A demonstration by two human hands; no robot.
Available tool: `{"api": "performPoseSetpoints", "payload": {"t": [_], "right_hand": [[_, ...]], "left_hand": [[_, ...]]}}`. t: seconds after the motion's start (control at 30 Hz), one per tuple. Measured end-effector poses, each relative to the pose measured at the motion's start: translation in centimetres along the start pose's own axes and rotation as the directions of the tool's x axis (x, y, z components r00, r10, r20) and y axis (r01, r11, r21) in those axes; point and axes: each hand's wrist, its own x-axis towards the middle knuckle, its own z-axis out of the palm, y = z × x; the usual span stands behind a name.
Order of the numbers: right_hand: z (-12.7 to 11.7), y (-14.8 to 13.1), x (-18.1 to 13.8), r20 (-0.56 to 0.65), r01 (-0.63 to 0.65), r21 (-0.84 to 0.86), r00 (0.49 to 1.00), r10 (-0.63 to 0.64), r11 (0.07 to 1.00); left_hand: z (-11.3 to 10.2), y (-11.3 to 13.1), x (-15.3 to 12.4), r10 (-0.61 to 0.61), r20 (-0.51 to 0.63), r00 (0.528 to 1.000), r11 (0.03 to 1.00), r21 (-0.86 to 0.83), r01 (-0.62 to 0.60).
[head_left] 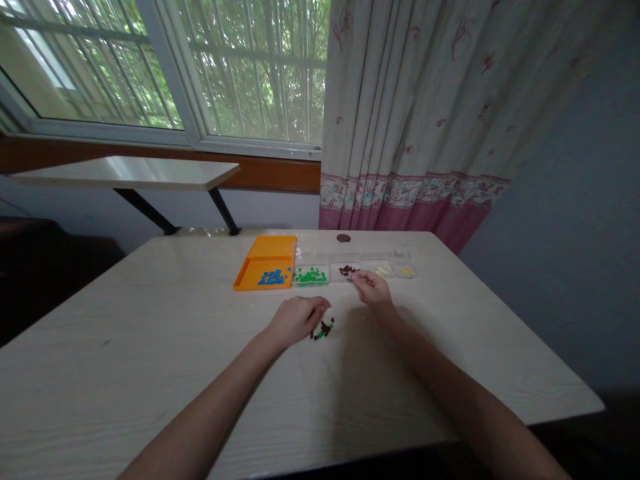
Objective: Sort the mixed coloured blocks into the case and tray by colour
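My left hand (300,315) is curled closed just above the table, beside a small mixed pile of brown and green pieces (325,328). Whatever its fingers may hold is hidden. My right hand (373,288) reaches farther forward, thumb and fingers pinched together at the front edge of the compartment of dark brown pieces (349,271). Anything in that pinch is too small to make out. Left of the brown ones lie green pieces (311,275) in a clear compartment. Pale cream pieces (383,269) and a few yellow pieces (405,271) sit on the right side.
An open orange case (245,280) holds blue pieces (273,277) at the left end of the row. A clear lid (355,255) stands behind the compartments. A round dark disc (343,238) is near the table's back edge, and a raised shelf (130,172) is at back left.
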Motion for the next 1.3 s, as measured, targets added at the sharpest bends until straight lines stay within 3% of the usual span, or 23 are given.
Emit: {"api": "performPoseSetpoints", "payload": {"t": [0.07, 0.1, 0.17, 0.27, 0.33, 0.4, 0.5, 0.57, 0.7, 0.77, 0.83, 0.9, 0.97, 1.0, 1.03, 1.07, 1.17, 1.23, 1.3], "right_hand": [[0.0, 0.1, -0.7, -0.041, 0.154, -0.192, 0.985, -0.165, 0.969], [0.1, 0.2, -1.2, 0.000, 0.244, -0.288, 0.967, -0.254, 0.926], [0.3, 0.3, -2.5, 0.210, 0.432, -0.452, 0.902, -0.377, 0.780], [0.9, 0.9, -3.9, 0.526, 0.635, -0.557, 0.768, -0.364, 0.535], [1.2, 1.4, -4.3, 0.608, 0.672, -0.604, 0.736, -0.297, 0.429], [1.4, 1.7, -4.4, 0.619, 0.665, -0.644, 0.743, -0.253, 0.379], [1.5, 1.6, -4.1, 0.588, 0.631, -0.643, 0.770, -0.247, 0.434], [1.5, 1.6, -3.7, 0.516, 0.556, -0.608, 0.819, -0.250, 0.566], [1.4, 2.2, -1.6, 0.226, 0.248, -0.413, 0.960, -0.165, 0.876], [1.1, 2.1, -0.2, 0.108, 0.097, -0.286, 0.992, -0.068, 0.953], [0.6, 1.4, 0.9, 0.093, -0.005, -0.232, 0.995, 0.027, 0.973], [-0.4, 0.0, 1.5, 0.252, -0.020, -0.319, 0.962, 0.105, 0.948], [-1.9, -1.8, 1.3, 0.558, 0.094, -0.489, 0.798, 0.228, 0.867], [-2.8, -2.6, 0.9, 0.646, 0.188, -0.564, 0.707, 0.288, 0.804], [-3.7, -3.3, 0.4, 0.699, 0.283, -0.629, 0.614, 0.367, 0.724], [-4.6, -3.9, -0.1, 0.690, 0.349, -0.687, 0.589, 0.421, 0.637], [-6.6, -4.8, -2.0, 0.579, 0.387, -0.814, 0.599, 0.553, 0.433], [-7.2, -4.8, -3.1, 0.554, 0.386, -0.831, 0.628, 0.547, 0.399], [-7.3, -4.6, -3.8, 0.571, 0.394, -0.817, 0.652, 0.499, 0.421]], "left_hand": [[0.0, -0.2, 0.0, -0.070, -0.035, 0.997, 0.996, 0.061, 0.072], [0.0, -0.2, 0.1, -0.096, -0.045, 0.994, 0.991, 0.093, 0.099], [-0.1, -0.4, 0.1, -0.124, -0.050, 0.991, 0.981, 0.146, 0.130], [-0.1, -0.4, 0.0, -0.120, -0.045, 0.992, 0.974, 0.186, 0.126], [0.0, -0.5, 0.0, -0.104, -0.047, 0.993, 0.974, 0.196, 0.111], [0.0, -0.6, 0.0, -0.094, -0.057, 0.994, 0.974, 0.201, 0.103], [0.1, -0.7, 0.0, -0.096, -0.065, 0.993, 0.971, 0.212, 0.108], [0.1, -0.8, 0.0, -0.092, -0.057, 0.994, 0.971, 0.217, 0.102], [0.1, -0.8, 0.1, -0.099, -0.058, 0.993, 0.968, 0.225, 0.109], [0.2, -0.9, 0.1, -0.107, -0.058, 0.993, 0.966, 0.229, 0.118], [0.2, -0.9, 0.2, -0.107, -0.054, 0.993, 0.966, 0.231, 0.116], [0.2, -0.9, 0.2, -0.107, -0.050, 0.993, 0.966, 0.231, 0.116], [0.1, -0.8, 0.2, -0.111, -0.046, 0.993, 0.966, 0.229, 0.119], [0.1, -0.8, 0.2, -0.116, -0.044, 0.992, 0.966, 0.228, 0.123], [0.0, -0.8, 0.2, -0.120, -0.041, 0.992, 0.966, 0.226, 0.126], [0.0, -0.7, 0.2, -0.123, -0.039, 0.992, 0.966, 0.225, 0.128], [-0.1, -0.7, 0.2, -0.119, -0.038, 0.992, 0.969, 0.215, 0.124], [0.0, -0.6, 0.1, -0.105, -0.041, 0.994, 0.971, 0.212, 0.111], [0.0, -0.5, 0.1, -0.092, -0.043, 0.995, 0.972, 0.212, 0.099]]}}
